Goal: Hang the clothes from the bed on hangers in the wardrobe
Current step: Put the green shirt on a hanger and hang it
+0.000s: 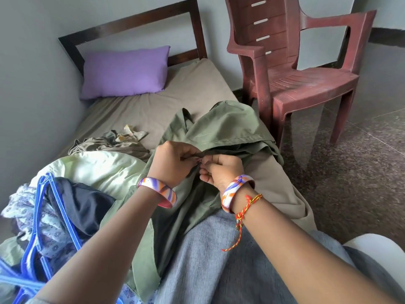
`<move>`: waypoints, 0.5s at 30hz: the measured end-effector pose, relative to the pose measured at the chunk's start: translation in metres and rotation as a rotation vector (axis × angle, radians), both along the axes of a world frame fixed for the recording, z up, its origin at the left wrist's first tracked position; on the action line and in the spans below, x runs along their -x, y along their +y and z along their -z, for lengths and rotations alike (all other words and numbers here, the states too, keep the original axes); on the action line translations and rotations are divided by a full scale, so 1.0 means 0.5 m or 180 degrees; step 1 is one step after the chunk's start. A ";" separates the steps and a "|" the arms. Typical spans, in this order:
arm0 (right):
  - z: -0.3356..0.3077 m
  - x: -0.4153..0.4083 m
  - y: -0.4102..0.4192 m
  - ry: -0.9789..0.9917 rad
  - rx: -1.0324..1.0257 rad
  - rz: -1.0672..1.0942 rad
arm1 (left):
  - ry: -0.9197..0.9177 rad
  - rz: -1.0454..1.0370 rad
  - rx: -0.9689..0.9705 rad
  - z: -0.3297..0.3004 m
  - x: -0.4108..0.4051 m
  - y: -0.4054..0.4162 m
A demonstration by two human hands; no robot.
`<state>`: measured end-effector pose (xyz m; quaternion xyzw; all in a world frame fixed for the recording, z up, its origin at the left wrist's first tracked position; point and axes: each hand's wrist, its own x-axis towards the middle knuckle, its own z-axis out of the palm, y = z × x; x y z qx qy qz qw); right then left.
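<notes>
— What is at the center of the frame?

— One olive-green garment (221, 128), spread over the near half of the bed (192, 88). Two hands meet on a dark fold at its middle: the left hand (173, 163) pinches the cloth from nine o'clock, the right hand (221, 170) pinches it from three o'clock, fingertips almost touching.

— How many bangles?

— Two, one on each wrist, striped orange, purple and white. The right wrist also carries one red-and-yellow thread (243, 216).

— And the other clothes?

— At seven o'clock lies a heap: one pale green piece (98, 170), one dark piece (85, 207), one blue-patterned fabric (26, 207). Blue hangers (39, 244) rest on the heap; their number cannot be told. At ten o'clock sits one crumpled tan garment (105, 143).

— Farther out?

— One purple pillow (125, 71) at eleven o'clock against the dark headboard (131, 20), and one maroon plastic chair (295, 69) at two o'clock, standing just beside the bed.
</notes>
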<state>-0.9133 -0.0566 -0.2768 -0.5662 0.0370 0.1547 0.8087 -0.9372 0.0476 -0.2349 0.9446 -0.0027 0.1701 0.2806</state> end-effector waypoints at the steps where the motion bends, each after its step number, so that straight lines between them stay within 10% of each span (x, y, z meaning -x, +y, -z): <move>1: 0.000 0.001 -0.001 -0.0067 0.0033 0.0023 | -0.0042 -0.0006 -0.0020 0.000 0.001 0.001; 8: 0.015 0.002 0.003 -0.0307 0.0534 0.0272 | 0.0285 -0.0079 0.0190 0.005 0.004 0.004; 15: 0.026 0.014 0.009 -0.0326 0.0133 0.0414 | 0.0784 -0.0303 0.1987 0.014 0.018 0.007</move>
